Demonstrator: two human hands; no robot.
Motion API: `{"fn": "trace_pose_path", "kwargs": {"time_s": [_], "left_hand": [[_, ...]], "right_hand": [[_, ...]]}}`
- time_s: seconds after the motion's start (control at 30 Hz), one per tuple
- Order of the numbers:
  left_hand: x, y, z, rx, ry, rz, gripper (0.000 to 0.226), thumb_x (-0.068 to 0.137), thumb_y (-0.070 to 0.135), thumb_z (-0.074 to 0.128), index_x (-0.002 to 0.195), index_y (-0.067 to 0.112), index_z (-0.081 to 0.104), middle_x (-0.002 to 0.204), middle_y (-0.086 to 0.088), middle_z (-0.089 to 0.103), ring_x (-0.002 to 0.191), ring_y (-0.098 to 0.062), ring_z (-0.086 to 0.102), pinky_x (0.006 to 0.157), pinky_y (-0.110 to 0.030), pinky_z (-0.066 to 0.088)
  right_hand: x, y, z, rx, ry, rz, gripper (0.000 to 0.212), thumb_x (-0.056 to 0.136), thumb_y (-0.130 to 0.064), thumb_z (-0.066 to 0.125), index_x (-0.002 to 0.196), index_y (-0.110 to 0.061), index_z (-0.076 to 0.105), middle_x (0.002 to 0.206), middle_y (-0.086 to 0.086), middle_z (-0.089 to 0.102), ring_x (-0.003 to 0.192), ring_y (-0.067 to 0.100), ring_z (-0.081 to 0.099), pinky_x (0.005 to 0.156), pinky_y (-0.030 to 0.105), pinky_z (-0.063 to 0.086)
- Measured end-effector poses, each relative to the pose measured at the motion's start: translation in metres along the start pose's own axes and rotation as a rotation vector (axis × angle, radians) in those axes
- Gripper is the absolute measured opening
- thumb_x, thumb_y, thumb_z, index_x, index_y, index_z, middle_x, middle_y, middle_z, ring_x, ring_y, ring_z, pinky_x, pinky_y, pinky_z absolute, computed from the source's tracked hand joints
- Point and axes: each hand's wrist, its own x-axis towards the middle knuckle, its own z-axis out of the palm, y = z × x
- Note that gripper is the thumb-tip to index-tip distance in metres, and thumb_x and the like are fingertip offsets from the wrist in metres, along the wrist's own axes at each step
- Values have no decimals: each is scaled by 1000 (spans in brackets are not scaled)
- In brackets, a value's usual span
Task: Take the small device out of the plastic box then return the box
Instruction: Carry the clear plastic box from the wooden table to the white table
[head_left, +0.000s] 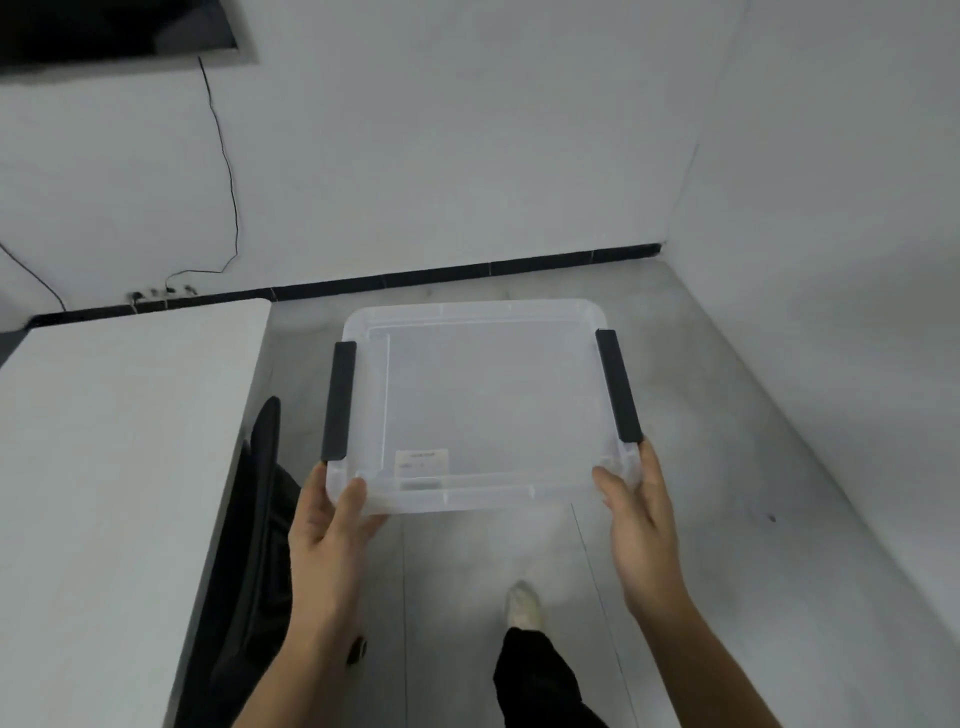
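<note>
A clear plastic box (483, 395) with a lid and two black side latches is held level in the air above the grey floor. My left hand (330, 525) grips its near left corner, thumb on top of the lid. At the near right corner, my right hand (641, 525) holds the box the same way. A small white label shows through the plastic near the front edge. No small device can be seen inside the box or anywhere else in view.
A white table (114, 467) stands to the left, with a black chair (254, 545) tucked against its edge. White walls meet in a corner ahead, with a black skirting strip (467, 273). My leg and light shoe (524, 605) are on the floor below.
</note>
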Motion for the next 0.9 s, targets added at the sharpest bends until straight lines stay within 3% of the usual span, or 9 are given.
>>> {"fn": "trace_pose_path", "kwargs": {"time_s": [0.1,0.2,0.37,0.47,0.67,0.9], "left_hand": [[84,17,25,2,63,10,37,101,19,55,138,16,57,120,5,73,110,-12,70,91,-39,57],[165,36,39,-8,163,21,39,101,17,55,140,15,56,129,1,69,119,-19,66,94,-45,55],[286,61,49,-56,302,36,31,103,15,52,131,22,63,119,9,73,109,-11,70,85,-37,57],[371,60,46,-76,372,31,28,102,17,53,128,20,64,119,3,72,110,-16,70,92,-45,56],[549,64,36,-160,409,-24,34,102,13,52,134,19,61,124,0,71,115,-22,68,95,-48,55],[733,105,16,-151,450,-39,35,102,6,48,134,14,60,124,-6,70,113,-23,68,95,-46,57]], "right_hand": [[89,-21,53,21,-72,16,66,97,-24,60,154,-34,29,159,-8,34,145,18,36,119,41,28],[170,-53,115,-33,-163,-8,66,98,-23,58,155,-34,28,159,-10,33,146,14,32,116,32,27],[285,-91,226,-120,-304,-7,66,96,-28,59,153,-40,27,159,-11,33,145,13,34,119,39,27],[351,-95,302,-149,-375,-16,69,92,-34,62,153,-41,29,157,-14,37,143,13,37,119,41,29],[459,-107,442,-174,-365,-24,64,96,-23,59,152,-37,32,147,-13,46,135,16,47,116,42,35],[564,-150,597,-185,-377,17,69,96,-24,60,155,-35,26,151,-12,39,137,21,46,115,47,35]]}}
